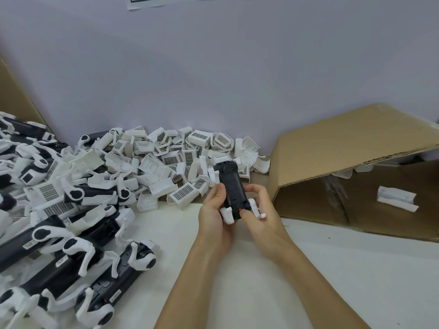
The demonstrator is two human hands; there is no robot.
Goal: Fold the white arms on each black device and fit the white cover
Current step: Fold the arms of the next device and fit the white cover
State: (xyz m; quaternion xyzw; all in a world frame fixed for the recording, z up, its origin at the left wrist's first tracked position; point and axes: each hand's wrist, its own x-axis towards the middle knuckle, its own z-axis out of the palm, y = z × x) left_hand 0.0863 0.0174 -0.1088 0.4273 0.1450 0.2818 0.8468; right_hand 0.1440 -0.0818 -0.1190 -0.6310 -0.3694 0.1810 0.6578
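Black device [231, 189] gripped by both hands; cardboard box [351, 148] holds seemingly one white cover [396, 198].

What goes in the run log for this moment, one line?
stage: folding arms | left hand + right hand: gripping black device | white cover: not fitted | cover pile: behind

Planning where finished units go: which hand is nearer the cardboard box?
Right. The right hand grips the black device beside the cardboard box; the left hand holds the device's far side.

Head camera looks down, close.
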